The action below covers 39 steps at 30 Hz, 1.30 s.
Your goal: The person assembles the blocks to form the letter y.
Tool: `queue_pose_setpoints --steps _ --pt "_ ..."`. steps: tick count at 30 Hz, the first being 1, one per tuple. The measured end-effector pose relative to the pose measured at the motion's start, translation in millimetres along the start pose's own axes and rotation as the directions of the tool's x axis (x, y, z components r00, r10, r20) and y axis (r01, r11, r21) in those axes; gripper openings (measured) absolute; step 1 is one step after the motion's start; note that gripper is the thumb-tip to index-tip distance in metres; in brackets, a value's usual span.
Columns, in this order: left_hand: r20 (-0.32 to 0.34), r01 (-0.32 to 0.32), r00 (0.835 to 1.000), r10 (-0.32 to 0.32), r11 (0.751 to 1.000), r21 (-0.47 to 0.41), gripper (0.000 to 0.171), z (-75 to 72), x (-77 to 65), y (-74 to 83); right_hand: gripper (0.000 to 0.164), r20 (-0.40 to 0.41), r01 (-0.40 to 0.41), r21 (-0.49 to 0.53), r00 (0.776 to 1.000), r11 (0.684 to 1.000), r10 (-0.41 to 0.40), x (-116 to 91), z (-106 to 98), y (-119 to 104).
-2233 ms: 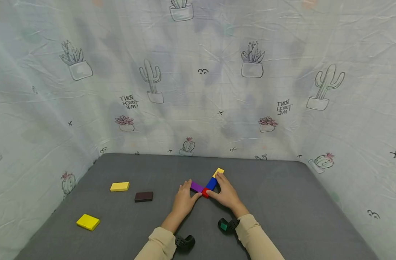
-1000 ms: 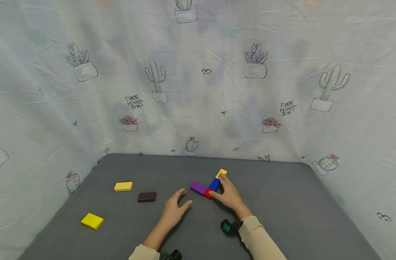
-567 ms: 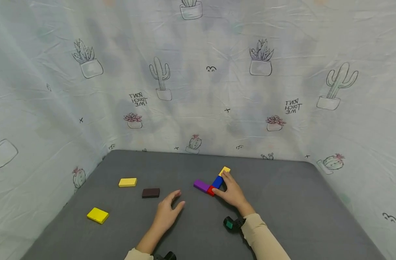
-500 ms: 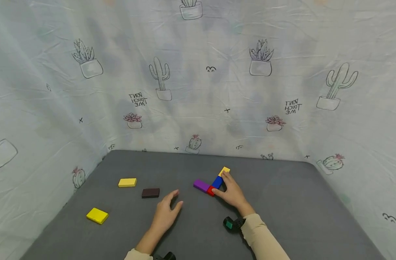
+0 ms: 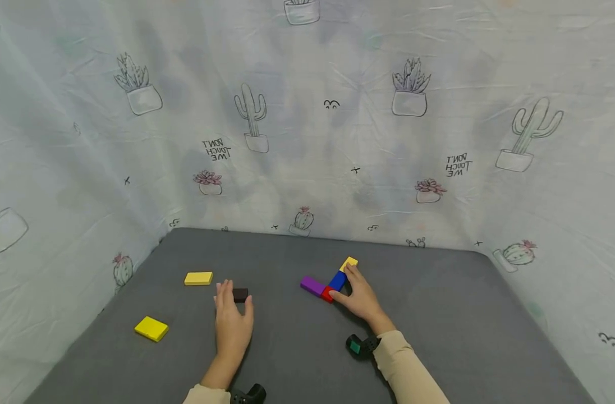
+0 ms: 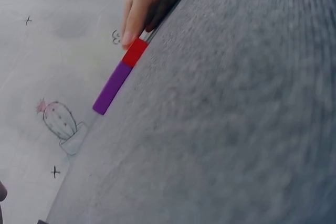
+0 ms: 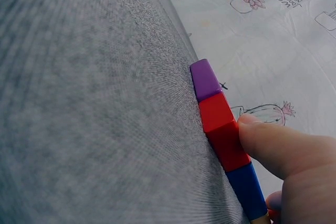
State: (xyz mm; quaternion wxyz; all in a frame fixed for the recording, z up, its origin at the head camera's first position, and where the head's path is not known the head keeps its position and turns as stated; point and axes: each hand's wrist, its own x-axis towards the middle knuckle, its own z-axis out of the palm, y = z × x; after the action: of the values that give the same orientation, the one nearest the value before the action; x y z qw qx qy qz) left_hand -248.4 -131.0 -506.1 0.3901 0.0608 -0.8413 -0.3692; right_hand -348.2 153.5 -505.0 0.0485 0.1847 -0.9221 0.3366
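Note:
My left hand (image 5: 233, 325) is at the dark brown block (image 5: 241, 294), fingers extended over its left part and the thumb near its right end. Whether they touch it I cannot tell. In the middle, a purple block (image 5: 312, 285), red block (image 5: 327, 294), blue block (image 5: 338, 280) and yellow block (image 5: 349, 262) lie end to end in a V shape. My right hand (image 5: 362, 300) rests on this row, thumb against the red block and fingertips at the yellow one. The right wrist view shows the thumb (image 7: 278, 145) touching the red block (image 7: 226, 135).
A pale yellow block (image 5: 198, 279) lies beyond the left hand. A brighter yellow block (image 5: 151, 329) is further left and nearer. Both are on the grey table (image 5: 439, 325). A pale curtain (image 5: 307, 140) printed with cacti hangs behind and at the sides.
My left hand has left the purple and red blocks and moved left, now reaching the dark brown block. The right hand stays on the row. The head view shifts slightly.

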Motion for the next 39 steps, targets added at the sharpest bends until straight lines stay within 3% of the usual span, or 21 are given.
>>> queue_pose_setpoints --steps 7,11,14,19,27,39 --pt "0.016 0.171 0.985 -0.171 0.985 0.018 0.062 -8.6 5.0 -7.0 0.083 0.004 -0.003 -0.013 1.0 1.0 0.003 1.1 -1.7 -0.7" --pt "0.083 0.281 0.955 -0.284 0.958 0.051 0.066 -13.0 6.0 -9.0 0.083 0.005 0.004 -0.012 1.0 1.0 -0.004 0.6 -2.1 -1.3" --pt "0.155 0.329 0.928 -0.339 0.94 0.088 0.067 -14.8 6.9 -9.3 0.083 0.007 0.006 -0.014 1.0 1.0 -0.006 0.4 -2.2 -1.0" --pt "0.231 0.325 0.909 -0.348 0.936 0.135 0.065 -14.5 7.8 -10.2 0.084 0.005 -0.003 -0.03 1.0 1.0 0.003 0.0 -1.6 0.7" --pt "0.234 0.291 0.917 -0.323 0.943 0.163 0.067 -12.6 9.3 -12.9 0.084 0.0 0.004 -0.029 1.0 1.0 -0.004 -0.8 -0.9 -0.3" --pt "0.227 0.307 0.911 -0.343 0.934 0.181 0.07 -10.3 11.7 -12.8 0.085 -0.007 0.008 -0.024 1.0 1.0 -0.008 -3.1 0.7 -1.0"
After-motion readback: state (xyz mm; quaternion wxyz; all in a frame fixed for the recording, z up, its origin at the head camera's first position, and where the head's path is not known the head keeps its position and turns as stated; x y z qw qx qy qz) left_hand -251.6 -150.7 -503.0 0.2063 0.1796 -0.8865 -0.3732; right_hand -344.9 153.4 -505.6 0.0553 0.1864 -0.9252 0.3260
